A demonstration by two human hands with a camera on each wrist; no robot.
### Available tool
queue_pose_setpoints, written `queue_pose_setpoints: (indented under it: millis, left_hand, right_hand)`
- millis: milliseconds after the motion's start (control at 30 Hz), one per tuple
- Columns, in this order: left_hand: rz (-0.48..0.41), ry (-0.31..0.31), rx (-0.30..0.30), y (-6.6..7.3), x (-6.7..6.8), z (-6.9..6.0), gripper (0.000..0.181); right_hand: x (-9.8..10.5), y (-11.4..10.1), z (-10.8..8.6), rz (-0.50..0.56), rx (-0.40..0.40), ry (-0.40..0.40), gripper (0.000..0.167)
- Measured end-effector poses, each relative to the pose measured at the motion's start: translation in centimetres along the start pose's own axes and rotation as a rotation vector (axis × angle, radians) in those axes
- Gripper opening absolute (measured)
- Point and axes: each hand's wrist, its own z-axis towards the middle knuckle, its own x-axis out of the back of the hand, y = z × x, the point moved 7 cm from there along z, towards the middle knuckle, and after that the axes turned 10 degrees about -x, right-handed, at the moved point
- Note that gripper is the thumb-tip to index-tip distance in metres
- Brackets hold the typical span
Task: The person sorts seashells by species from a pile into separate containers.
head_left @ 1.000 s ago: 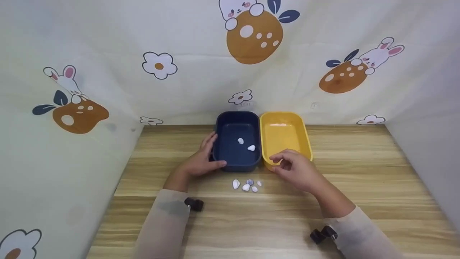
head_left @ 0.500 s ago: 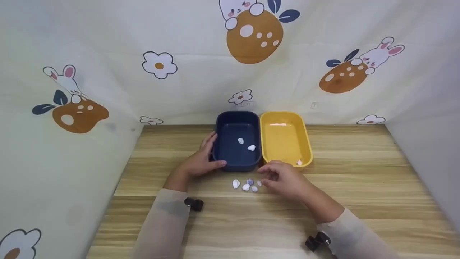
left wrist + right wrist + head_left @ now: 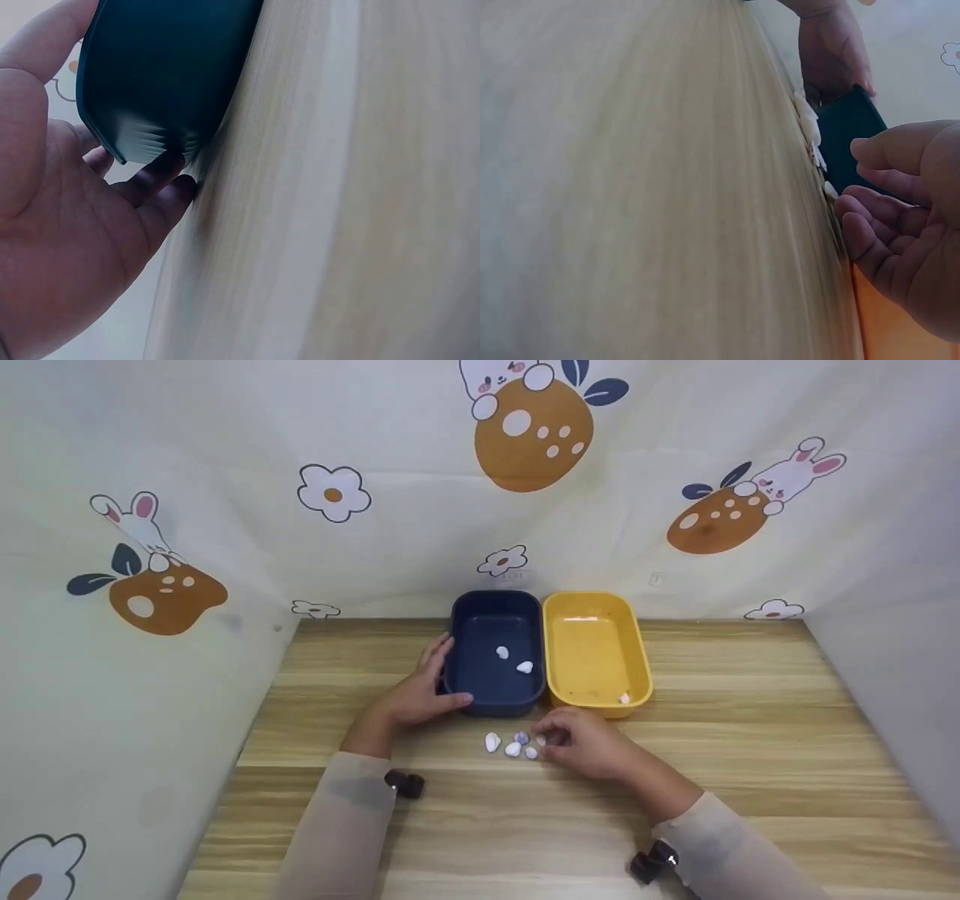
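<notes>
My left hand rests against the left side and front corner of a dark blue bin, its thumb on the front rim. In the left wrist view its fingers lie against the bin's wall. Two white shells lie inside. My right hand is low over the table, thumb and bent fingers parted around a small white shell. The right wrist view shows a gap between thumb and fingers, with nothing pinched. Beside it lie several shells, mostly white, one bluish.
A yellow bin stands right of the blue one, their sides touching or nearly so. A small pale pinkish shell lies in its front right corner. The wood-patterned table backs onto a printed cloth.
My right hand has moved from above the yellow bin's front down and left to the small shell. A pale shell now shows in the yellow bin. The left hand keeps its place.
</notes>
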Motion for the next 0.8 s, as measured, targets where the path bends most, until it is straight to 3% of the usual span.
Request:
queue_pose_setpoints:
  millis: [333, 800]
  left_hand:
    - [0.027, -0.008, -0.016, 0.03, 0.01, 0.05, 0.118]
    - [0.027, -0.009, -0.016, 0.02, 0.01, 0.02, 0.116]
  right_hand:
    - [-0.17, 0.17, 0.05, -0.136, 0.057, 0.008, 0.024]
    - [-0.34, 0.20, -0.04, -0.171, 0.035, -0.027, 0.021]
